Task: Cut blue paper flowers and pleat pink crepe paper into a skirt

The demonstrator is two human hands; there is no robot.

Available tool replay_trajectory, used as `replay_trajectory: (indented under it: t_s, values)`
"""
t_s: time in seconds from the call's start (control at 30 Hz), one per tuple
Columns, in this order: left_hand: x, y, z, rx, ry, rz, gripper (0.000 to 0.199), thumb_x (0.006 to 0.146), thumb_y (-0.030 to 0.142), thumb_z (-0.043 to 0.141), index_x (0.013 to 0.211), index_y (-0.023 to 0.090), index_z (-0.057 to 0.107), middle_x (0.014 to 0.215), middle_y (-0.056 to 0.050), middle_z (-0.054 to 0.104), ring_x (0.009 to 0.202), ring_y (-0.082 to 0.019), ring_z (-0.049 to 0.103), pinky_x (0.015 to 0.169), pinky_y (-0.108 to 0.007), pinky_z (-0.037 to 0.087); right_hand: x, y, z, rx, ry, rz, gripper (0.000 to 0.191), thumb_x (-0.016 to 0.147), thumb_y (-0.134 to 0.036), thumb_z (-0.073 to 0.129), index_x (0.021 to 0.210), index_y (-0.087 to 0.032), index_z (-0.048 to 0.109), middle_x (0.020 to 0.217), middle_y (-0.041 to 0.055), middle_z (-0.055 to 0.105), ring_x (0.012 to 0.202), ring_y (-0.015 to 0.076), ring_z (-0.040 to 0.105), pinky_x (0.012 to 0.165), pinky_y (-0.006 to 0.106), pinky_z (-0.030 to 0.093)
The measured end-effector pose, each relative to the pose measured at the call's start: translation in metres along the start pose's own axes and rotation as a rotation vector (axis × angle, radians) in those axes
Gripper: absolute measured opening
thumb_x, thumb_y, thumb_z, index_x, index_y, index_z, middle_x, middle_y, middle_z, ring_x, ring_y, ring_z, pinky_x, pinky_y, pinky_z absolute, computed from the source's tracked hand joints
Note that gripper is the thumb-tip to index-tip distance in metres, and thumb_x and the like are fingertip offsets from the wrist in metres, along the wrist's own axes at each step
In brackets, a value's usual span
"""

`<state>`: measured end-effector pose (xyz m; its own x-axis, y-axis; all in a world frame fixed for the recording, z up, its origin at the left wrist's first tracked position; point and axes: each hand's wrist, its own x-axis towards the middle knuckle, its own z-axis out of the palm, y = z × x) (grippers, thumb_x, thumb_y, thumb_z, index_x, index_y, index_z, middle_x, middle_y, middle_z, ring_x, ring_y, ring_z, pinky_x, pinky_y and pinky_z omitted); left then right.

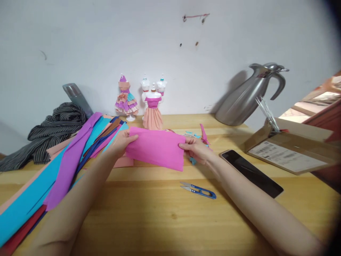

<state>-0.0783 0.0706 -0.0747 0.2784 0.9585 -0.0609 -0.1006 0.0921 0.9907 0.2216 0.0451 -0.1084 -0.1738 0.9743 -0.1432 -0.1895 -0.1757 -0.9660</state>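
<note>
A flat rectangular piece of bright pink fabric [157, 147] is stretched out above the table between my two hands. My left hand [123, 141] pinches its upper left corner, thumb on top. At the upper right corner, the thumb and fingers of my right hand [196, 149] are closed on the cloth. Blue thread snips [204, 192] lie on the wooden table [149, 220] below the fabric. Behind the cloth, a small dress form [152, 110] wears a pink top and a peach pleated skirt. Another form [126, 97] at its left wears a ruffled multicoloured dress.
Coloured fabric strips [64, 167] and a striped cloth [57, 131] cover the left side. On the right are a black phone [252, 173], a cardboard box [290, 151] and a steel jug [243, 96]. Scraps [204, 134] lie behind my right hand.
</note>
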Motion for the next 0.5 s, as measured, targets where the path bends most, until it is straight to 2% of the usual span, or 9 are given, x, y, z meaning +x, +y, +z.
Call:
replay_trajectory:
  t_s: [0.1, 0.27, 0.37, 0.5]
  values:
    - [0.0030, -0.0040, -0.0021, 0.006, -0.009, -0.003, 0.035, 0.063, 0.034, 0.083, 0.087, 0.010, 0.075, 0.071, -0.007, 0.074, 0.060, -0.016, 0.064, 0.061, -0.026, 0.049, 0.0010, 0.0017, -0.0003, -0.011, 0.036, -0.065, 0.030, 0.055, -0.036, 0.086, 0.076, -0.018, 0.072, 0.069, 0.0023, 0.073, 0.060, 0.0145, 0.066, 0.059, 0.027, 0.055]
    - [0.0027, -0.0025, -0.0071, 0.075, -0.123, -0.015, 0.036, 0.064, 0.030, 0.083, 0.094, 0.012, 0.075, 0.084, -0.009, 0.076, 0.075, -0.021, 0.070, 0.070, -0.028, 0.053, 0.0005, -0.0007, 0.0023, -0.065, 0.087, -0.173, 0.031, 0.061, -0.037, 0.083, 0.084, -0.020, 0.071, 0.065, -0.0015, 0.069, 0.055, 0.0123, 0.060, 0.054, 0.024, 0.050]
    - [0.0018, 0.0000, -0.0061, 0.033, -0.095, 0.014, 0.035, 0.063, 0.028, 0.084, 0.093, 0.013, 0.075, 0.084, -0.008, 0.077, 0.074, -0.020, 0.070, 0.070, -0.028, 0.053, 0.0005, -0.0027, 0.0028, -0.098, 0.099, -0.255, 0.028, 0.062, -0.038, 0.082, 0.082, -0.021, 0.071, 0.064, -0.0023, 0.067, 0.056, 0.0124, 0.058, 0.056, 0.026, 0.050]
    - [0.0035, 0.0002, -0.0050, -0.067, -0.038, 0.059, 0.034, 0.059, 0.027, 0.085, 0.089, 0.013, 0.076, 0.078, -0.008, 0.076, 0.068, -0.018, 0.068, 0.067, -0.028, 0.052, 0.0026, -0.0008, -0.0018, -0.059, 0.076, -0.317, 0.027, 0.061, -0.043, 0.081, 0.079, -0.025, 0.073, 0.070, -0.0005, 0.070, 0.067, 0.0167, 0.064, 0.067, 0.032, 0.054]
